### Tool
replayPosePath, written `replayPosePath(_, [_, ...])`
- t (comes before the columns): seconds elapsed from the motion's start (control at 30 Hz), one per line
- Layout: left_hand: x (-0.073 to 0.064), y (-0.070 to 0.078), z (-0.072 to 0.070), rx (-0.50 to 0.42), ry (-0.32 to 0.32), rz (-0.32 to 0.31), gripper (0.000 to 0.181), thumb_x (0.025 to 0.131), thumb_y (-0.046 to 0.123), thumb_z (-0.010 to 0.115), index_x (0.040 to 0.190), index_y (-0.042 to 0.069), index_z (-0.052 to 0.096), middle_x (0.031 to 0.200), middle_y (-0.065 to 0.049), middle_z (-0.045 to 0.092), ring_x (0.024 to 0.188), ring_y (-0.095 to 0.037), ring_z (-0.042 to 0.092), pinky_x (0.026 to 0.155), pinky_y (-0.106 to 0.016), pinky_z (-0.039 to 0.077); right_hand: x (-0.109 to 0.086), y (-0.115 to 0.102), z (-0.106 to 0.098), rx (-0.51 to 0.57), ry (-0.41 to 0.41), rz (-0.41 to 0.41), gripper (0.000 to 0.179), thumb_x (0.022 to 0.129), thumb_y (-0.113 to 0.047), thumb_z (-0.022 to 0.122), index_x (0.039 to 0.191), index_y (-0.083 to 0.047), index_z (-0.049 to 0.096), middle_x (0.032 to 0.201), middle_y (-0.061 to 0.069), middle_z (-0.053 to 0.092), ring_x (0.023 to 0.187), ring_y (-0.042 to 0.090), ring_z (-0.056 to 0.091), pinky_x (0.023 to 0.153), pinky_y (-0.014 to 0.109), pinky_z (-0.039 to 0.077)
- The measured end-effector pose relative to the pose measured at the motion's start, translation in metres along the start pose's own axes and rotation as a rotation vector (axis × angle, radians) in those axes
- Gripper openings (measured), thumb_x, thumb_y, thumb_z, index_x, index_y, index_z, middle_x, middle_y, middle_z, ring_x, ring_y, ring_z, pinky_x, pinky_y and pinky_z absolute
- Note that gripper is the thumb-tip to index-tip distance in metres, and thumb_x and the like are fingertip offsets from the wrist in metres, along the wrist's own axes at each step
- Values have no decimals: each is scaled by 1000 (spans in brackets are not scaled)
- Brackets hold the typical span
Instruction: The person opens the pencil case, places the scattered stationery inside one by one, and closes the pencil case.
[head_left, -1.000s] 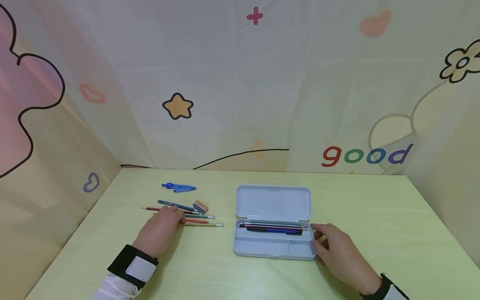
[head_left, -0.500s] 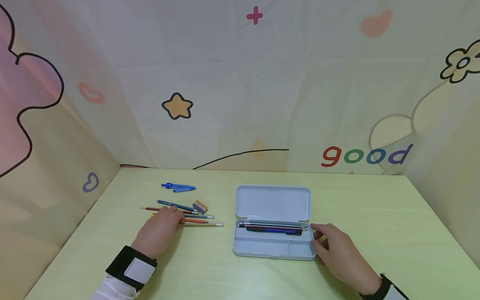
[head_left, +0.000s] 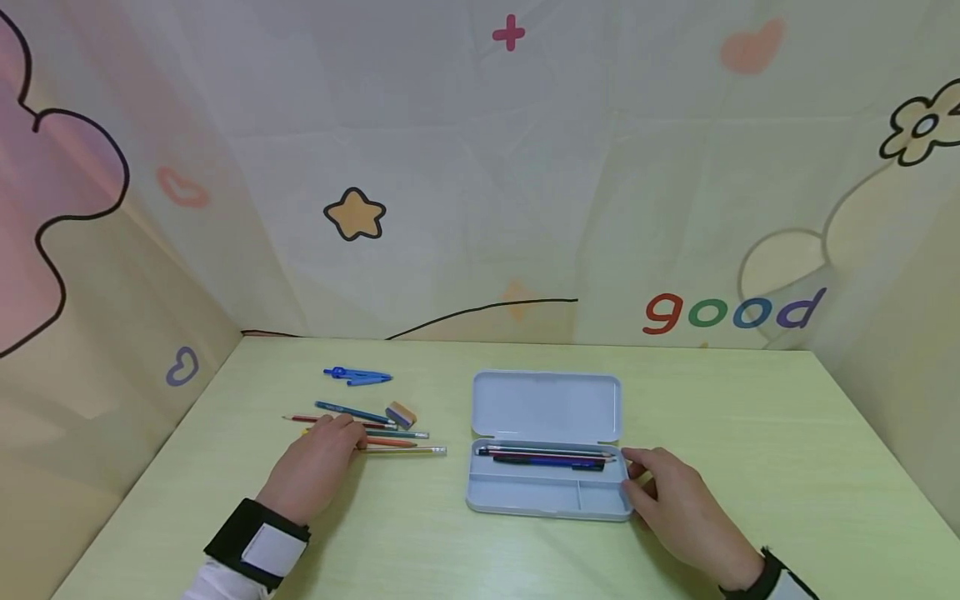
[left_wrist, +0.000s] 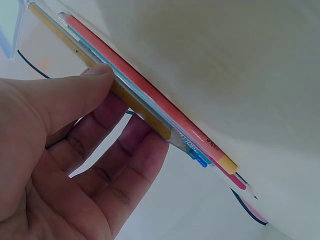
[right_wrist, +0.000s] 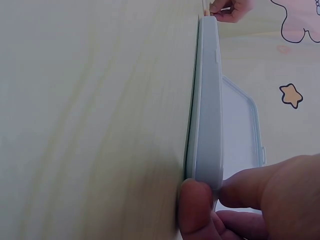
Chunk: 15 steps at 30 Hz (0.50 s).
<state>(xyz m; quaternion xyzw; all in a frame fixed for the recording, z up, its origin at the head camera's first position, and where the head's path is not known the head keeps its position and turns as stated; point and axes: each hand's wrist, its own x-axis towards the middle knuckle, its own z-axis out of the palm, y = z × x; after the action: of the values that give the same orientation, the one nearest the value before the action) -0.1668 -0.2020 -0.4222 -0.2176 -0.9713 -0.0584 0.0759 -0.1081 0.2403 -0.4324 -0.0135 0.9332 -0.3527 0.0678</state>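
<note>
In the head view my left hand [head_left: 318, 462] is over a small group of pencils at left. The left wrist view shows its thumb and fingers pinching a gold pencil [left_wrist: 60, 35], alongside a coral pencil [left_wrist: 145, 82] with a yellow end. A green pencil [head_left: 408, 433], a dark red pencil [head_left: 300, 417] and a blue pencil-like stick [head_left: 352, 410] lie just beyond. My right hand [head_left: 675, 500] grips the right end of a pale blue pencil case [head_left: 517, 493], thumb and fingers at its edge. The lid [head_left: 546, 404] lies back; a blue-and-black pen [head_left: 543, 460] and pencils sit in the rear compartment.
A blue drawing compass [head_left: 358, 376] lies farther back at left. An eraser [head_left: 401, 413] in a tan and dark sleeve is beside the pencils. Behind the pale wooden table [head_left: 720, 400] hangs a printed cloth [head_left: 480, 208].
The left wrist has shifted slightly down and left in the head view, while its fingers stay at the pencils. My right hand and the pencil case have not moved.
</note>
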Motion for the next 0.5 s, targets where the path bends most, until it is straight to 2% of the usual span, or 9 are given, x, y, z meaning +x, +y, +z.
replayPosePath(0.3, [-3,1,-2,6,63,25,18,93,-9,72,94,8,72,96,-4,66,91,-25,61,79,-42,58,1,-1,1,10,-1,18,46,100,-2,70,143,9,56,108,9,61,73,15,59,62,26,54])
replayPosePath(0.5, [-3,5,-7,-7,89,33,12,93,-2,77,94,9,72,96,-4,67,92,-25,62,80,-42,59,-1,-1,1,26,5,11,46,100,-2,69,142,9,57,107,9,60,70,15,60,61,25,53])
